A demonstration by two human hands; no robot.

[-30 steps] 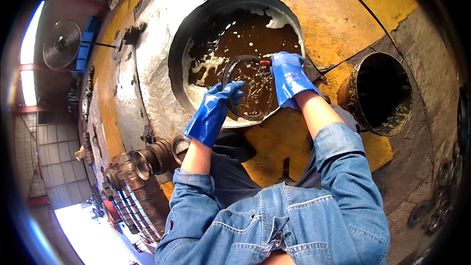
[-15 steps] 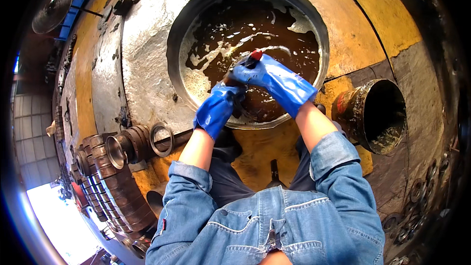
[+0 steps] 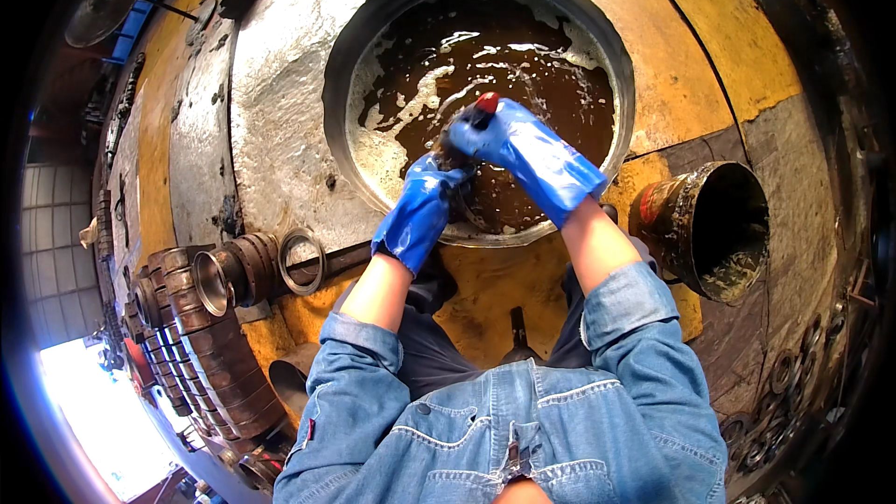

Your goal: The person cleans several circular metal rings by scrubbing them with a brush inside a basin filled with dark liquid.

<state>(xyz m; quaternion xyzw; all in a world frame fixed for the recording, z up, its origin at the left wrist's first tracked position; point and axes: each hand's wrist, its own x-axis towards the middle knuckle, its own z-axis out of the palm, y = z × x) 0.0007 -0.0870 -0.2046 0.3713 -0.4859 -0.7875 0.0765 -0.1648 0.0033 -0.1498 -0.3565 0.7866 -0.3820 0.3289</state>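
Both my hands wear blue rubber gloves and work close together over a wide round metal basin (image 3: 338, 112) of brown, foamy liquid (image 3: 523, 56). My right hand (image 3: 499, 138) is closed round a black-handled tool with a red end (image 3: 486, 103); its working end is mostly hidden, so I cannot tell whether it is a brush. Lower and to the left, my left hand (image 3: 425, 194) grips a dark, wet metal part (image 3: 457, 161), which looks curved like a ring. Fingers cover most of it. The tool's hidden end is against or very near the part.
Stacks of brown metal rings (image 3: 224, 383) stand at the left, with a loose ring (image 3: 301, 261) leaning beside them. A dirty bucket (image 3: 653, 215) lies tipped on the right. More rings (image 3: 782, 371) lie at the lower right on stained floor sheets (image 3: 280, 84).
My hands stay over the basin with the same hold, the right one shifting slightly against the part. The liquid's foam and ripples have changed shape. The whole view has shifted a little.
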